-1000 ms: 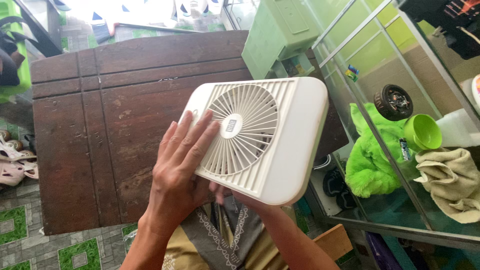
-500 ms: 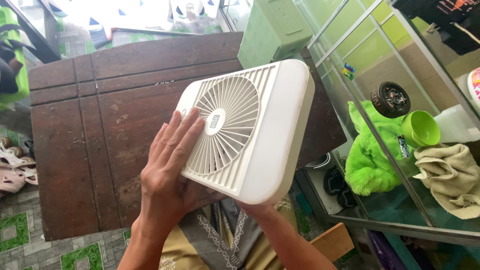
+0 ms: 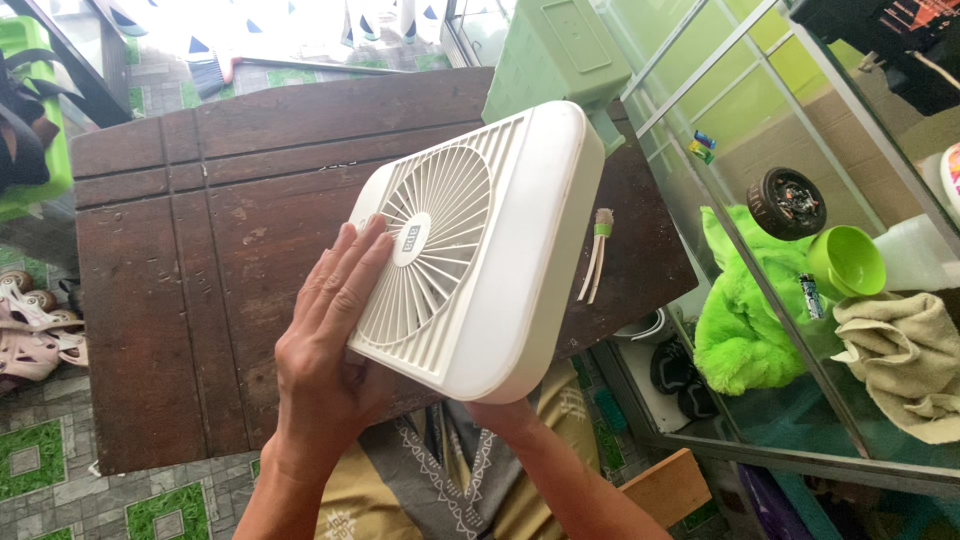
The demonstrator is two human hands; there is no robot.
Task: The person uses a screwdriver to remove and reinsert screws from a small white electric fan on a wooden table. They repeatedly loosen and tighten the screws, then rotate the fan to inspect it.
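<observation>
Holding a white box fan [image 3: 500, 260] tilted up above a dark wooden table [image 3: 200, 250], grille side turned toward the camera. Left hand [image 3: 325, 345] laid flat and open against the front grille, fingers [image 3: 352, 268] stretched toward the round hub, palm at the lower left corner; pressing rather than clasping. Right hand [image 3: 500, 412] mostly hidden under the bottom edge of the housing, supporting it from below; how far those fingers curl around the back cannot be told. Small tassel with a green band [image 3: 597, 255] lying on the table just beside the fan's right edge. Glass cabinet [image 3: 700, 130] to the right, with a bright green plush cloth [image 3: 745, 320], 1 green cup [image 3: 848, 262], a dark round part [image 3: 787, 203] and a beige towel [image 3: 900, 360]. Pale green plastic box [image 3: 555, 55] beyond the far edge. Sandals [image 3: 30, 330] on the tiled floor at left.
</observation>
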